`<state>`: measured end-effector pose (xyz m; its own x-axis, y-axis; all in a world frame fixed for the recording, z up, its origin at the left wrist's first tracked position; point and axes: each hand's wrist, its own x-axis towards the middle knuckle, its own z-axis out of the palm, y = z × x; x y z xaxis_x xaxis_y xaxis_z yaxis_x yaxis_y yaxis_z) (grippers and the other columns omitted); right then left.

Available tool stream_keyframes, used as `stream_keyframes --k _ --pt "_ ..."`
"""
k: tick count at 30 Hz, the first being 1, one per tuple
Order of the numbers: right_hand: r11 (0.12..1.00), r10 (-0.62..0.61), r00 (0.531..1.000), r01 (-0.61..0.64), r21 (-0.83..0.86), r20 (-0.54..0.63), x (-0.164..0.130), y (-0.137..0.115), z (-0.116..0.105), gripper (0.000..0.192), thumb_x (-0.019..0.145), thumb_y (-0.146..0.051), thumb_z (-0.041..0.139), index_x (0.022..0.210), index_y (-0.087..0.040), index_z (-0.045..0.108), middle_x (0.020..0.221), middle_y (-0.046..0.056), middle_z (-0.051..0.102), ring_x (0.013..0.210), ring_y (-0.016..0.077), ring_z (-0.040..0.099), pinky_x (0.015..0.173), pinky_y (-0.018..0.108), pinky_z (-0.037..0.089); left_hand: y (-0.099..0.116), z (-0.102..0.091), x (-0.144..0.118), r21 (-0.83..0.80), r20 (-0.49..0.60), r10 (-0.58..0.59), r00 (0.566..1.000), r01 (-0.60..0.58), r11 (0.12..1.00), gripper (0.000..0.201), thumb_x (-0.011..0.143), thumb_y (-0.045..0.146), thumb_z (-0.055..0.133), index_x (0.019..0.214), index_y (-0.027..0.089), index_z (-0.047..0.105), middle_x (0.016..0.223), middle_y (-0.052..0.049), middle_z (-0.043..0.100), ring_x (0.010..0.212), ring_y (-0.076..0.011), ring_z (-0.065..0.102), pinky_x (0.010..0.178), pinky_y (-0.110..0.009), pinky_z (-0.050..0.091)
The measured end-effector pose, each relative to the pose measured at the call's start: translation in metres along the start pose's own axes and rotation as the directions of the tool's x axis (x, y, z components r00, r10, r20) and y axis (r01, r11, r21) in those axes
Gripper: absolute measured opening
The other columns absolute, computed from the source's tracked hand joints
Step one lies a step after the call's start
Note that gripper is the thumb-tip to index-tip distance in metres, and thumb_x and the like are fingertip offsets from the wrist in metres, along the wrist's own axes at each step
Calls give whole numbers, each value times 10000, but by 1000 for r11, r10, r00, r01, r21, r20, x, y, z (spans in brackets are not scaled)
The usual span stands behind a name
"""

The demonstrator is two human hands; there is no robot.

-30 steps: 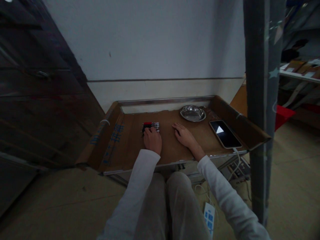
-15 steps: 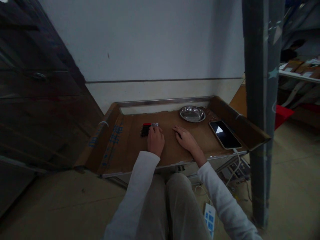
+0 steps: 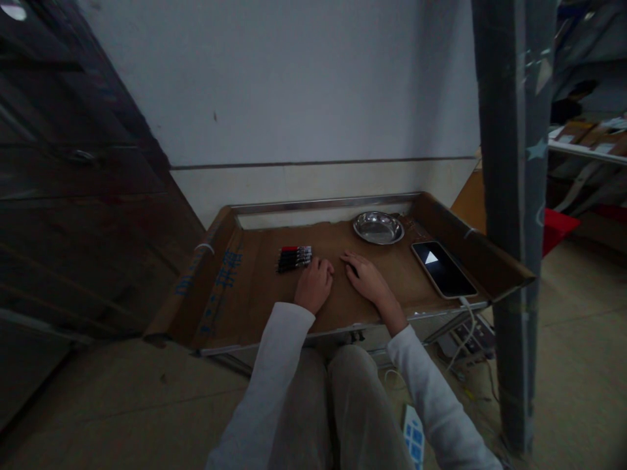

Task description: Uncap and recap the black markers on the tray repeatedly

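Several pens point(image 3: 294, 258), one red at the back and dark ones in front, lie side by side in a row on the brown cardboard point(image 3: 264, 307). Just right of their near end rests my left hand point(image 3: 315, 285), fingers loosely bent and holding nothing I can see. My right hand point(image 3: 367, 279) lies palm down on the cardboard a little further right, with its fingers stretched forward. A small dark patch shows by its thumb; I cannot tell whether it is shadow. Beyond this hand stands a round, shallow metal bowl point(image 3: 378, 228).
A phone point(image 3: 443, 269) with a white cable point(image 3: 471, 326) plugged in lies at the right. Cardboard flaps point(image 3: 477, 251) rise along the table's sides. A grey post point(image 3: 513, 228) stands just right of the table, and a pale wall point(image 3: 313, 85) closes off the back.
My left hand has drawn back and right, off the pens, which now show in full. The right hand has stayed nearly in place. The view has shifted slightly.
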<state>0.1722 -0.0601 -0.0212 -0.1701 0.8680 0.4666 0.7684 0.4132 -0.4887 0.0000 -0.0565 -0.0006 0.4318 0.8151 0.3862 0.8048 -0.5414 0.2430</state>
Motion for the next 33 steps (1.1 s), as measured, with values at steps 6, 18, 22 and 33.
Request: stream_keyframes --k 6,18,22,33 --pt "1000 8 1000 -8 5 -14 -1 1 1 389 861 -150 417 1211 -180 584 1284 107 565 1223 196 501 1070 412 377 2 -1 0 16 20 -18 1000 18 1000 128 848 114 425 899 197 508 961 -42 505 877 -166 547 850 -320 447" --pt "1000 -12 1000 12 4 -12 -1 0 0 385 866 -153 407 1209 -178 579 1275 103 571 1214 201 506 1065 414 380 5 -15 -8 144 -138 -139 981 158 977 152 856 185 450 988 182 526 1051 -102 529 955 -241 510 831 -381 414" --pt "1000 -15 1000 15 -16 -7 -2 0 0 373 873 -163 400 1200 -169 579 1276 112 567 1206 209 509 1062 421 377 -15 -29 -17 271 -226 -228 947 286 919 208 846 202 467 1046 165 512 1053 -117 533 951 -265 500 816 -395 405" --pt "989 -145 988 146 -21 52 2 -15 -5 421 888 -197 438 1308 -172 449 1275 117 526 1176 218 484 1009 412 398 -46 -40 -31 155 -6 -90 996 90 984 146 897 247 449 992 191 545 1015 -81 562 964 -230 526 858 -373 413"
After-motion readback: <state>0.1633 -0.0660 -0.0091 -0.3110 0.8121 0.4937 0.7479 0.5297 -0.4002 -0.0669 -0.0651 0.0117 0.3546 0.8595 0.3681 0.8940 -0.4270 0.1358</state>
